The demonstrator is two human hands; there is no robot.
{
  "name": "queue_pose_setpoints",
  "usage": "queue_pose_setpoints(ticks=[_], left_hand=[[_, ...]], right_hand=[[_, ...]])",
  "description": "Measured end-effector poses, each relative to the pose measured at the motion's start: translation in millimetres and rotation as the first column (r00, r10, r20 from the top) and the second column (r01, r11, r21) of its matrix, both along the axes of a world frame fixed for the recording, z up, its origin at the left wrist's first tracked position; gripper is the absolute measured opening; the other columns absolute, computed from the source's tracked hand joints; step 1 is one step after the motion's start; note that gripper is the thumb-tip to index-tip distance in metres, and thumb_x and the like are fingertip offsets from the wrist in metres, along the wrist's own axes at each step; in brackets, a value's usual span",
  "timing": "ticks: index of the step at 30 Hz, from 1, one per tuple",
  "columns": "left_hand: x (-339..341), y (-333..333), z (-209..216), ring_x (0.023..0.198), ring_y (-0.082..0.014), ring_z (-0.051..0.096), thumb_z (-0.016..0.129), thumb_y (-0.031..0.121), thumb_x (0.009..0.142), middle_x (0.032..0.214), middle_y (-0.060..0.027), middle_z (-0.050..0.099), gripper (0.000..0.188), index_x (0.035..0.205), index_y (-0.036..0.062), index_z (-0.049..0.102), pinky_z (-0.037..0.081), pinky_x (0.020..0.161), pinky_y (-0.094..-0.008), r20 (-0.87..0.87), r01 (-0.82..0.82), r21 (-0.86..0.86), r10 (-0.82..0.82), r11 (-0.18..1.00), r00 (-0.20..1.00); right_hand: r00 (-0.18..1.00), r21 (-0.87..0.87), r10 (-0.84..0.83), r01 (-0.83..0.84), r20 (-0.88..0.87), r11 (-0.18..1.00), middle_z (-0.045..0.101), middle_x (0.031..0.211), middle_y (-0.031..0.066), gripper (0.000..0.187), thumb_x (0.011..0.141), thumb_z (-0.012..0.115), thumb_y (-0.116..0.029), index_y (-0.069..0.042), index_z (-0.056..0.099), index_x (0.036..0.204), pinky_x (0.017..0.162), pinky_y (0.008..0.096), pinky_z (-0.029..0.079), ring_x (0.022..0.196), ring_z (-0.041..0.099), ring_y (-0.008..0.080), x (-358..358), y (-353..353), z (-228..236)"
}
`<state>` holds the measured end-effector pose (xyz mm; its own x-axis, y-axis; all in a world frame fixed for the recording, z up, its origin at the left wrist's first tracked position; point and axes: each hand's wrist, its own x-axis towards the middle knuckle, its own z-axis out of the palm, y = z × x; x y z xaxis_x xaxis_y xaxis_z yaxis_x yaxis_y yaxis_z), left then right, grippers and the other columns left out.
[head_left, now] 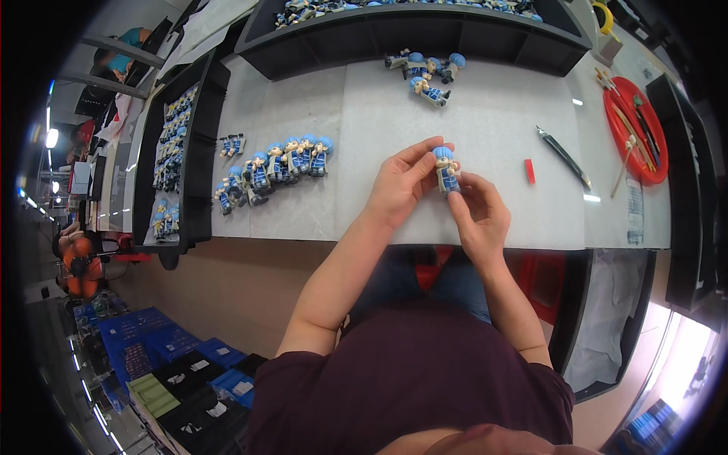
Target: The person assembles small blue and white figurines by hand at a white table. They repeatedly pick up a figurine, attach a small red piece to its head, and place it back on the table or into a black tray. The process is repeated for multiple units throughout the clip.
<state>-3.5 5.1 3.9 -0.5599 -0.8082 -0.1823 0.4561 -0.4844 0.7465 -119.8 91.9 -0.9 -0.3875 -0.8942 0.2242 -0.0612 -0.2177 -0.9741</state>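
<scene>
A small blue-haired figurine (446, 171) in blue and cream clothes stands upright between my two hands, above the white table (364, 205). My left hand (403, 176) pinches it near the head with thumb and fingers. At its lower end, my right hand (479, 212) closes thumb and fingers around the legs. To the left on the table lies a row of similar figurines (277, 163). A smaller group of them (428, 72) lies farther off, below the big black tray.
A black tray full of figurines (409, 38) spans the far side; another black tray (199, 152) stands left. At right lie a craft knife (563, 155), a red strip (529, 171) and a red oval dish (660, 163) with brushes. Tape (604, 17) sits far right.
</scene>
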Motion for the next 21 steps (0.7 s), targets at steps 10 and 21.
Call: queue_pose_setpoints(ticks=[10, 21], left_hand=[[-1.0, 2.5, 1.8, 0.096, -0.0228, 0.060, 0.051, 0.018, 0.090, 0.111, -0.0145, 0.057, 0.034, 0.117, -0.0012, 0.050, 0.049, 0.080, -0.0329, 0.025, 0.009, -0.029, -0.008, 1.000, 1.000], [0.3, 1.8, -2.8, 0.084, -0.0156, 0.060, 0.058, 0.021, 0.086, 0.093, -0.0078, 0.061, 0.033, 0.110, -0.0017, 0.055, 0.051, 0.073, -0.0281, 0.109, -0.056, -0.050, 0.061, 0.997, 0.992]], right_hand=[[0.993, -0.115, -0.093, 0.084, -0.068, 0.990, 0.052, 0.103, 0.0105, 0.043, 0.070, 0.067, 0.008, 0.003, 0.051, 0.109, 0.077, 0.0263, 0.049, 0.094, 0.055, 0.0162, -2.2, -0.5, -9.6], [0.999, -0.007, 0.034, -0.034, 0.027, 0.999, 0.056, 0.095, 0.0103, 0.031, 0.082, 0.060, -0.004, 0.005, 0.050, 0.110, 0.072, 0.0257, 0.049, 0.085, 0.057, 0.0144, -4.8, 3.2, -3.7]])
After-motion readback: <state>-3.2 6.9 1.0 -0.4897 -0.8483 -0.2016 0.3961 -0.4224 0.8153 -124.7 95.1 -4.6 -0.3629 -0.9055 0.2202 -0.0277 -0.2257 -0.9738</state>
